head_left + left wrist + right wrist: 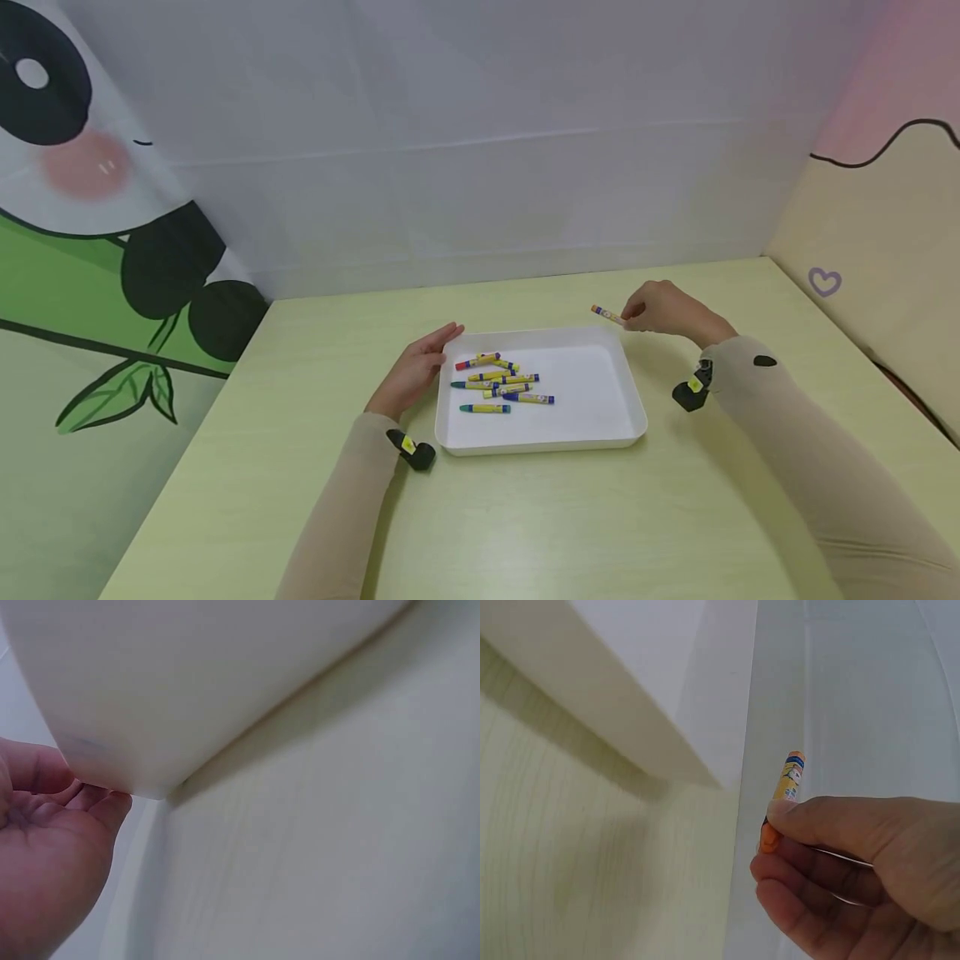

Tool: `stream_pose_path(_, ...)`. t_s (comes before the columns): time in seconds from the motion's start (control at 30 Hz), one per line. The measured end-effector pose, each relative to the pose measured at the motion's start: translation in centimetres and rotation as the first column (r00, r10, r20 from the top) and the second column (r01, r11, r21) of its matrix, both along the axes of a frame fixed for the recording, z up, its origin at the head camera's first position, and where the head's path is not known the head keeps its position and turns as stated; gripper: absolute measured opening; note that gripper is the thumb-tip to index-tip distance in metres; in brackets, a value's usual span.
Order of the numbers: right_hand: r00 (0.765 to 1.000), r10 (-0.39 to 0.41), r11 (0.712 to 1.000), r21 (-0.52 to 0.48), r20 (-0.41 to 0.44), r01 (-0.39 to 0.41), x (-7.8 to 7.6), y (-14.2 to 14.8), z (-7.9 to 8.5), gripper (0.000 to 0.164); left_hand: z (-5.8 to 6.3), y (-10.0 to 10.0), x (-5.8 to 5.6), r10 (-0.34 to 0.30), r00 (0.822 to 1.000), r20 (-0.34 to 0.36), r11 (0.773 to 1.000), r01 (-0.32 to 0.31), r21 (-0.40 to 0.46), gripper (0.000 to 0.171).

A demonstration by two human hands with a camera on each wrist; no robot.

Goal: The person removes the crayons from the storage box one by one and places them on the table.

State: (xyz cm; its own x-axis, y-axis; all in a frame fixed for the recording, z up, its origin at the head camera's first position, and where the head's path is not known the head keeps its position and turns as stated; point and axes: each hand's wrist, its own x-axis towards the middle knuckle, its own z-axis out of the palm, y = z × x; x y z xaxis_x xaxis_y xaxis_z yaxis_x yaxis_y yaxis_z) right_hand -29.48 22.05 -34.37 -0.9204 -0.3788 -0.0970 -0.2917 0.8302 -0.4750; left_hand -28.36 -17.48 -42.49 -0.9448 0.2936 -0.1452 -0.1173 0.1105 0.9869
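Observation:
In the head view a white tray (585,392) holds several yellow-wrapped crayons (528,398) with red, green and blue tips, grouped toward its left half. My left hand (411,372) grips the tray's far left corner; in the left wrist view its fingers (109,810) meet the tray wall (187,682) at that corner. Beyond the far right corner, my right hand (667,310) pinches an orange crayon (606,314) above the table. The right wrist view shows this orange crayon (789,780) between thumb and fingers, its lower end partly covered by them.
A pale wood-grain table (510,525) carries the tray. Behind it hangs a white cloth backdrop (480,192). Printed panels stand at the left (112,350) and right (877,275). Each wrist bears a small black camera.

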Motion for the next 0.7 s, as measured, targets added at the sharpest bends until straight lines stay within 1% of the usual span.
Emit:
stream_pose_path(0.13,1.0,-0.019,1.0,0.007,0.018,0.019,0.2,1.7,-0.4,0.021,-0.1,0.0,0.0,0.004,1.0,0.007,1.0,-0.004,0.007,0.057)
stream_pose_path(0.37,0.994,-0.053,0.999,0.015,0.101,0.052,0.6,3.8,-1.4,0.022,-0.3,-0.1,0.0,-0.002,1.0,0.005,1.0,0.002,0.013,0.057)
stream_pose_path(0.4,0.992,-0.057,0.998,0.017,0.109,0.055,0.6,4.1,-1.6,0.022,0.0,-0.1,0.2,-0.007,1.0,0.006,1.0,0.007,0.019,0.057)
stream_pose_path(0.47,0.99,-0.065,0.998,0.022,0.122,0.063,0.6,4.4,-2.1,0.021,-0.1,-0.1,0.1,-0.008,1.0,0.004,1.0,0.008,0.021,0.057)
stream_pose_path(0.6,0.989,-0.077,0.997,0.033,0.127,0.074,0.5,4.9,-3.3,0.019,0.0,0.0,0.1,-0.005,1.0,0.0,1.0,0.005,0.013,0.057)
stream_pose_path(0.63,0.989,-0.079,0.996,0.037,0.125,0.075,0.4,4.9,-3.6,0.019,-0.3,0.0,0.0,0.001,1.0,-0.004,1.0,-0.001,0.008,0.057)
stream_pose_path(0.7,0.989,-0.083,0.996,0.041,0.12,0.078,0.5,5.0,-4.1,0.018,-0.3,0.0,0.0,0.005,1.0,-0.006,1.0,-0.005,0.002,0.057)
